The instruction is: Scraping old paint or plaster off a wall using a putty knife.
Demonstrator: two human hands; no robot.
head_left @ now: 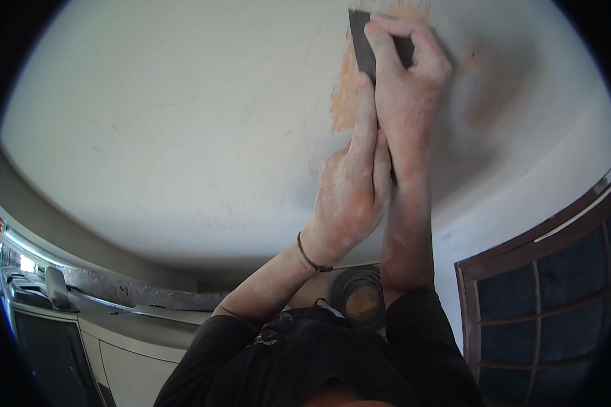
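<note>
A dark grey thin flat plate [364, 44] with straight edges lies against the pale surface at the upper right of centre. My right hand [414, 81] is closed on it, thumb and fingers pinching its face. Just below and left of it is my left hand [346, 193], its index finger stretched up to the plate's lower corner. Its other fingers are folded out of sight, and a dark sliver shows between its thumb and my right wrist. What it grips is hidden. White dust coats both hands. Beside the plate, an orange-brown patch [344, 102] marks the surface.
The broad pale surface [204, 102] has scratches, with a brownish smear [499, 85] at right. A brown-framed paned window or door [538, 298] stands at lower right. Light cabinets [139, 366] are at lower left. Below my arms sits a dark round container [355, 292].
</note>
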